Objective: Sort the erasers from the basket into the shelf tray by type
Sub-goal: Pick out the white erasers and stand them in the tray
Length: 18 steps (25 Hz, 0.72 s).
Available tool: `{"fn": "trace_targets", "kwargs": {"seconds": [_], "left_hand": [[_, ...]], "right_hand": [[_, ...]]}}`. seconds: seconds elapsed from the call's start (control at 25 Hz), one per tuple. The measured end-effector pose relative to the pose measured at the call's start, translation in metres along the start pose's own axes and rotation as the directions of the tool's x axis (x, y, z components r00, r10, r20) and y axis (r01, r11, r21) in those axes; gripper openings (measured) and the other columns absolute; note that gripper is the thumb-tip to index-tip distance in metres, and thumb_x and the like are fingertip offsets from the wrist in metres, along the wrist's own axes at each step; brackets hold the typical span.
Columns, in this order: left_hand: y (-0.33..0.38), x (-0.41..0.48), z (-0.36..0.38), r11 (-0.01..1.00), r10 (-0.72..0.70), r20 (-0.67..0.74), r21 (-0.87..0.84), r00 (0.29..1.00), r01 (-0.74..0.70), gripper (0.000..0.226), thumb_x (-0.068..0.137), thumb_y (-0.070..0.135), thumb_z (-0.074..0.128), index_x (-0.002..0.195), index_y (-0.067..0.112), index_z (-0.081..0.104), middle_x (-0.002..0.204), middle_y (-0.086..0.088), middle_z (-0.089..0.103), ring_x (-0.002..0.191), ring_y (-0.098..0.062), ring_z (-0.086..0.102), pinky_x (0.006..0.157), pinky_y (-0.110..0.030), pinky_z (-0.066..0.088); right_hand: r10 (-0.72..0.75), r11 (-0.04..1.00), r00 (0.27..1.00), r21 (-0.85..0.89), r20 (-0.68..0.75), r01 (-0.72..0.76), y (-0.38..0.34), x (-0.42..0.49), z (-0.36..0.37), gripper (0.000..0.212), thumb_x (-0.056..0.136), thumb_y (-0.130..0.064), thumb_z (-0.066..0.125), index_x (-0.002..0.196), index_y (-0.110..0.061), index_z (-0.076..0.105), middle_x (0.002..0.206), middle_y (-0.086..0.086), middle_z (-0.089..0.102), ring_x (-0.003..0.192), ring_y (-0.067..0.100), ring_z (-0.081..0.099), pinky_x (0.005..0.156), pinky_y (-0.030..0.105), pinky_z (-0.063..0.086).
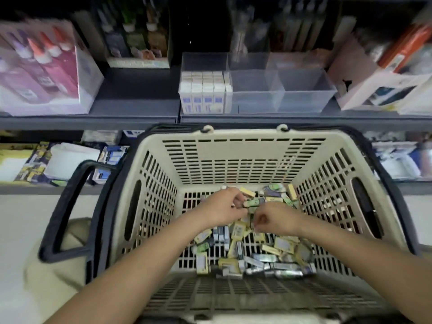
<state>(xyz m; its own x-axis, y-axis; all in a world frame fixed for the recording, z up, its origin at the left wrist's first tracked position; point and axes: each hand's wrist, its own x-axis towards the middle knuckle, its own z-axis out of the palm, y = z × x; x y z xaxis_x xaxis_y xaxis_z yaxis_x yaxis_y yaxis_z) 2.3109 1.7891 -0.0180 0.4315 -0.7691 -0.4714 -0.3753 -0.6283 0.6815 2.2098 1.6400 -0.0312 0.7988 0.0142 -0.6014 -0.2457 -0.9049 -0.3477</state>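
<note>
A beige slatted basket (233,155) with black handles fills the lower middle. Several small wrapped erasers (254,253), yellow, green and grey-blue, lie loose on its floor. Both my hands are down inside it. My left hand (222,206) is curled around a green-wrapped eraser (254,203). My right hand (273,218) is closed just right of it, over the pile; what it grips is hidden. On the shelf above stands a clear divided tray (304,90). Its left compartment holds rows of white-and-blue erasers (204,92); the middle and right compartments look bare.
A box of glue bottles (39,66) stands at the shelf's left. Boxed stationery (385,76) crowds the right, next to the tray. A lower shelf behind the basket holds packets (70,160). The basket's left handle (67,206) sticks out sideways.
</note>
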Motion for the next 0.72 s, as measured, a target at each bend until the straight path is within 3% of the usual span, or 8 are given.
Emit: {"fn": "trace_targets", "kwargs": {"seconds": [0.12,0.24,0.32,0.4,0.48,0.56,0.64,0.72], "left_hand": [[-0.012,-0.005,0.013,0.999,-0.035,0.071,-0.024,0.997,0.037,0.035,0.089,0.034,0.059,0.118,0.016,0.054,0.116,0.001,0.057,0.098,-0.013,0.057,0.082,-0.028,0.049],[-0.021,-0.006,0.023,0.994,-0.096,0.145,-0.034,0.985,0.102,0.033,0.089,0.033,0.061,0.115,0.014,0.054,0.115,-0.005,0.058,0.096,-0.015,0.057,0.080,-0.028,0.048],[-0.025,-0.005,0.029,0.991,-0.120,0.198,-0.032,0.973,0.129,0.032,0.088,0.030,0.062,0.114,0.014,0.054,0.114,-0.006,0.059,0.091,-0.015,0.057,0.076,-0.027,0.047],[-0.026,-0.004,0.034,0.992,-0.111,0.219,-0.042,0.969,0.123,0.028,0.087,0.027,0.064,0.111,0.014,0.056,0.111,-0.004,0.060,0.086,-0.011,0.057,0.068,-0.019,0.045],[-0.028,-0.004,0.036,0.993,-0.092,0.244,-0.055,0.965,0.108,0.023,0.086,0.021,0.066,0.107,0.015,0.059,0.106,0.001,0.060,0.079,-0.005,0.056,0.058,-0.012,0.041],[-0.031,-0.004,0.034,0.990,-0.099,0.283,-0.073,0.954,0.125,0.023,0.084,0.018,0.068,0.106,0.015,0.060,0.103,0.001,0.061,0.073,-0.007,0.054,0.055,-0.014,0.040],[-0.033,-0.005,0.029,0.979,-0.119,0.311,-0.119,0.943,0.163,0.018,0.084,0.018,0.069,0.099,0.019,0.059,0.095,-0.001,0.063,0.066,-0.008,0.053,0.053,-0.019,0.041],[-0.032,-0.005,0.025,0.953,-0.123,0.282,-0.235,0.952,0.192,0.011,0.086,0.018,0.066,0.091,0.024,0.059,0.081,0.003,0.065,0.060,-0.004,0.056,0.051,-0.019,0.043]], "right_hand": [[-0.005,0.995,0.981,-0.097,0.195,0.024,0.000,-0.002,0.027,0.023,0.082,-0.029,0.066,0.101,-0.016,0.065,0.105,-0.001,0.064,0.093,0.018,0.059,0.078,0.029,0.048],[0.002,0.980,0.942,-0.186,0.336,0.065,-0.004,-0.004,0.046,0.040,0.081,-0.039,0.067,0.109,-0.011,0.064,0.112,0.006,0.061,0.097,0.024,0.058,0.079,0.033,0.050],[0.002,0.954,0.950,-0.287,0.312,0.092,-0.011,-0.006,0.057,0.042,0.082,-0.043,0.063,0.104,-0.007,0.063,0.108,0.010,0.059,0.090,0.025,0.057,0.069,0.034,0.049],[-0.021,0.958,0.972,-0.272,0.235,0.086,-0.014,-0.005,0.057,0.032,0.084,-0.035,0.061,0.100,-0.007,0.063,0.101,0.009,0.060,0.085,0.024,0.056,0.067,0.032,0.048],[-0.026,0.992,0.988,-0.118,0.155,0.045,-0.010,-0.002,0.043,0.025,0.085,-0.028,0.061,0.100,-0.007,0.066,0.089,0.002,0.060,0.077,0.018,0.054,0.068,0.029,0.047],[-0.015,0.986,0.996,0.164,0.088,0.000,-0.001,0.001,0.023,0.017,0.085,-0.023,0.064,0.095,-0.010,0.068,0.077,-0.004,0.058,0.067,0.012,0.051,0.062,0.024,0.042],[0.008,0.893,0.999,0.450,0.045,-0.027,0.003,0.000,0.013,0.005,0.084,-0.018,0.066,0.086,-0.015,0.069,0.069,-0.005,0.060,0.059,0.009,0.051,0.056,0.021,0.042],[0.041,0.783,0.999,0.620,0.011,-0.039,0.002,0.000,0.012,0.002,0.082,-0.015,0.068,0.081,-0.016,0.069,0.062,-0.005,0.062,0.049,0.004,0.051,0.048,0.017,0.041]]}}
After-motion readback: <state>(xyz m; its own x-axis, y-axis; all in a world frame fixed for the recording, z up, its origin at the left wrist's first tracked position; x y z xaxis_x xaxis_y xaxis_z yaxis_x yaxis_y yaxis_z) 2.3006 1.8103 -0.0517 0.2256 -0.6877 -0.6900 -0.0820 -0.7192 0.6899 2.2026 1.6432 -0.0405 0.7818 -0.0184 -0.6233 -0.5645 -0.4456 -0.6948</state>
